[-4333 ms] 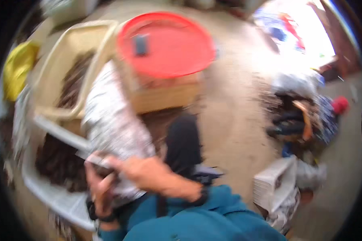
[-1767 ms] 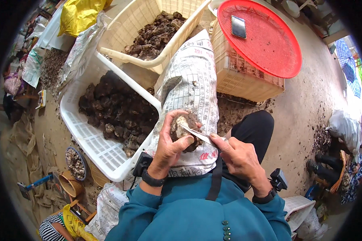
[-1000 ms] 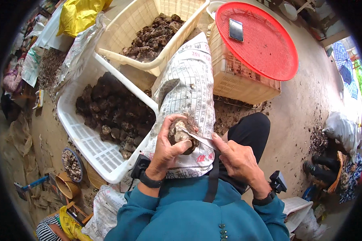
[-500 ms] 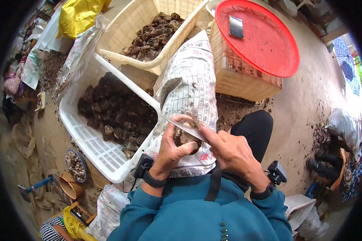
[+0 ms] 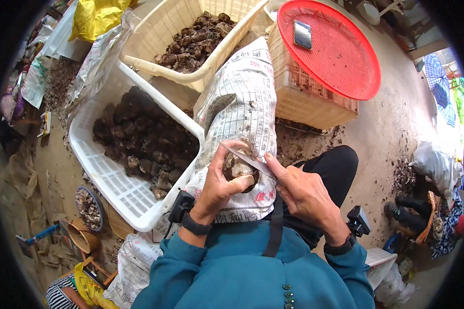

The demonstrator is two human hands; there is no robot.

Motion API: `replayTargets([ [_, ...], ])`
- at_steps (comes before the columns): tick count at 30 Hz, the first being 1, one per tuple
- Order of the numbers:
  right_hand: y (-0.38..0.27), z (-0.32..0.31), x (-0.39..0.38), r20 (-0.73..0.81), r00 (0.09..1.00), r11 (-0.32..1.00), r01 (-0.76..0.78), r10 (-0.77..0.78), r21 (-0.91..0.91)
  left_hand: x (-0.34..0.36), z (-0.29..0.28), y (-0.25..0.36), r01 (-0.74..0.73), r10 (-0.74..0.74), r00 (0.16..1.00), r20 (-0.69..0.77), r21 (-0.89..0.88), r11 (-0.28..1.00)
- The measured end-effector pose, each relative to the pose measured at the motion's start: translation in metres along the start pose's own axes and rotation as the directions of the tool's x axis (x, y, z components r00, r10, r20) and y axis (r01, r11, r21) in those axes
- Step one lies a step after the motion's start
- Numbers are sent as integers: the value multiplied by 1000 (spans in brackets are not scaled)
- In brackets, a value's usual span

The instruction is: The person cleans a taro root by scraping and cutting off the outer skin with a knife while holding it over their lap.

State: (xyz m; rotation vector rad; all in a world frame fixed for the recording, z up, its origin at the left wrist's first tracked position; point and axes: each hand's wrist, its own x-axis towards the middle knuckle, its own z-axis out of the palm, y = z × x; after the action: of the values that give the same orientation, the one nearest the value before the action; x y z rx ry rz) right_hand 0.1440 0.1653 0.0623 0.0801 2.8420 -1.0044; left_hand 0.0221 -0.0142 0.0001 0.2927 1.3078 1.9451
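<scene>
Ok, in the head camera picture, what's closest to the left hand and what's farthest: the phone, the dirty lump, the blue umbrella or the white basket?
1. Dirty lump: held in the left hand.
2. White basket: just left of the hand.
3. Phone: ahead and right, on the red tray.
4. Blue umbrella: off at the far right.

Your left hand (image 5: 219, 188) curls into a cupped grip; your right hand (image 5: 308, 196) (just beside it) clenches, back upward.

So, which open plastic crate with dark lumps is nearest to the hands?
The white rectangular plastic crate, left of the hands; the cream rectangular plastic crate stands farther ahead.
</scene>
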Motion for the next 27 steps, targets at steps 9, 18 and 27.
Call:
replayTargets([
  [9,-13,-1,19,-30,999,1000,-14,14,-3,-2,4,1,-26,25,1000,13,54,998],
  [18,14,5,20,-112,990,957,-49,84,285,-2,-2,-7,-6,4,1000,25,102,995],
  [27,10,10,-17,6,1000,974,-26,25,224,2,-1,4,-2,-9,1000,-25,-410,912],
])
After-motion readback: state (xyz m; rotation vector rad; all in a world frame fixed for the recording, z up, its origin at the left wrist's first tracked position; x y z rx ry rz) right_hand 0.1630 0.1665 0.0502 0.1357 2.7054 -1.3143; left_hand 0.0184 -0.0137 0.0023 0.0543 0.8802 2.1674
